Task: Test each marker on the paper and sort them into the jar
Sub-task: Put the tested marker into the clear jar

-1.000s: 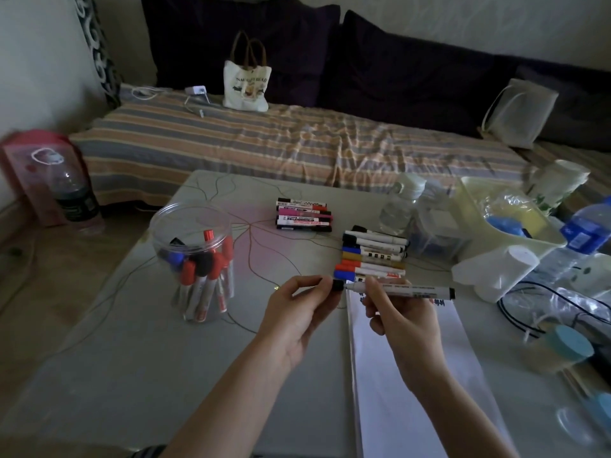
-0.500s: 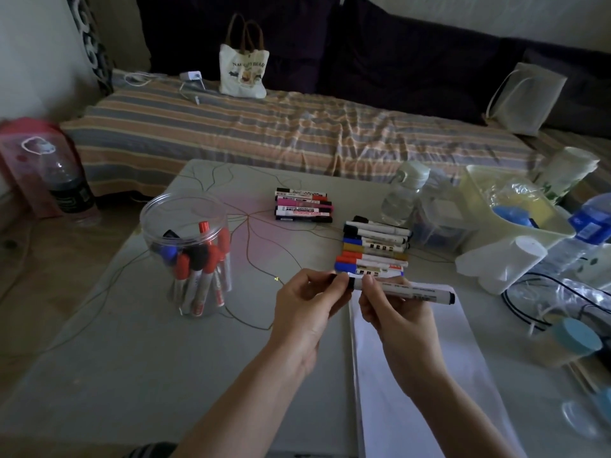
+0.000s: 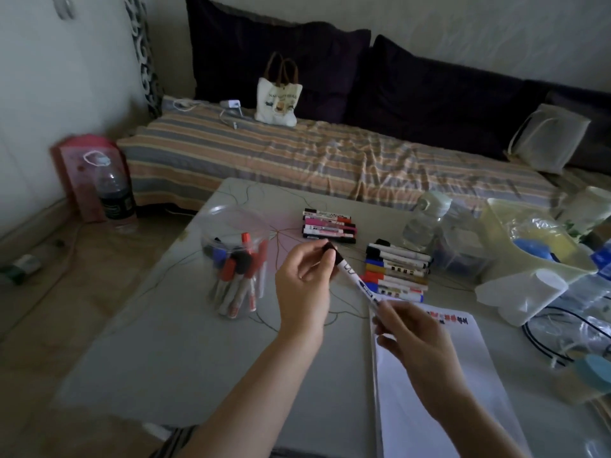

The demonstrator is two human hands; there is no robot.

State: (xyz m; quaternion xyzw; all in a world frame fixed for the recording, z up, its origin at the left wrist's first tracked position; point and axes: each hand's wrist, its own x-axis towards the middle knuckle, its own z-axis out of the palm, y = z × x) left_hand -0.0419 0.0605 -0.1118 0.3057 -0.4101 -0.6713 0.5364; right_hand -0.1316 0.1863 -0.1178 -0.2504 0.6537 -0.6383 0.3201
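A white marker (image 3: 355,278) with a black cap lies slanted between my two hands above the table. My left hand (image 3: 302,287) pinches its black cap end at the upper left. My right hand (image 3: 415,347) grips its lower end, just over the top of the white paper (image 3: 463,385), which carries a row of red and black test marks (image 3: 447,317). The clear jar (image 3: 235,259), left of my hands, holds several red, blue and black markers. Two rows of loose markers lie on the table: one (image 3: 330,226) beyond my left hand, one (image 3: 396,272) right of it.
On the right of the table (image 3: 165,342) stand clear water bottles (image 3: 426,223), a pale tub (image 3: 535,246) with bags, white containers (image 3: 525,292) and black cables (image 3: 555,335). A striped sofa with a tote bag (image 3: 279,94) lies behind. A dark bottle (image 3: 115,193) stands on the floor at left.
The marker was level between my hands; now it slants, its cap end raised up and left by my left hand, and my right hand has dropped toward the paper.
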